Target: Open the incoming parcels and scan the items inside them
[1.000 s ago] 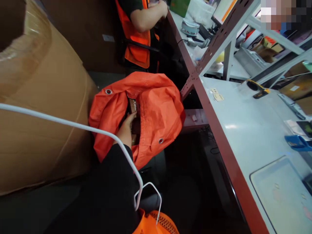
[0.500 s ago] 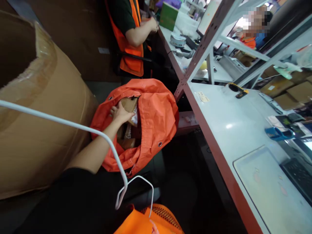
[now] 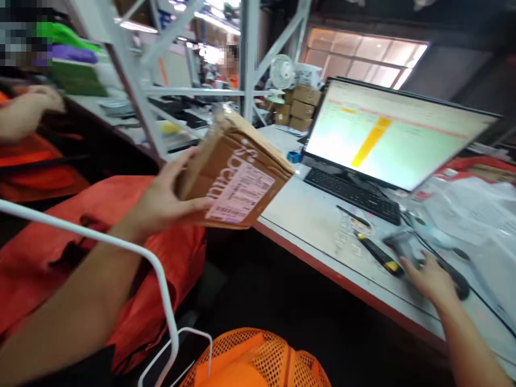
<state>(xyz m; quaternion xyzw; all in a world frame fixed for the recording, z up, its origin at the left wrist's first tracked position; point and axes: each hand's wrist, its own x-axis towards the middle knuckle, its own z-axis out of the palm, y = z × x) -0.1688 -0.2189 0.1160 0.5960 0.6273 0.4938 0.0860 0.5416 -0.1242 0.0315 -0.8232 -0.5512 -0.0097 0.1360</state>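
A brown cardboard box (image 3: 258,201) with a white printed label (image 3: 242,193) is held up over the gap before the desk. My left hand (image 3: 169,199) is closed on its left side, thumb across the labelled face. Over a barcode scanner (image 3: 403,243) lying on the desk is my right hand (image 3: 431,279), its fingers apart and at the scanner's body; blur hides how firmly they touch. The orange-red sack (image 3: 177,269) stands below my left arm.
A monitor (image 3: 382,134) and keyboard (image 3: 350,194) stand on the desk (image 3: 306,231). A yellow-black utility knife (image 3: 379,253) and a pen (image 3: 352,215) lie near the scanner, plastic bags (image 3: 475,209) at right. A white metal rod (image 3: 100,235) crosses at left. A co-worker's arm (image 3: 28,110) is far left.
My left hand has lifted the cardboard box out of the sack and carried it right. The view has turned toward the desk. My right hand now shows at the scanner.
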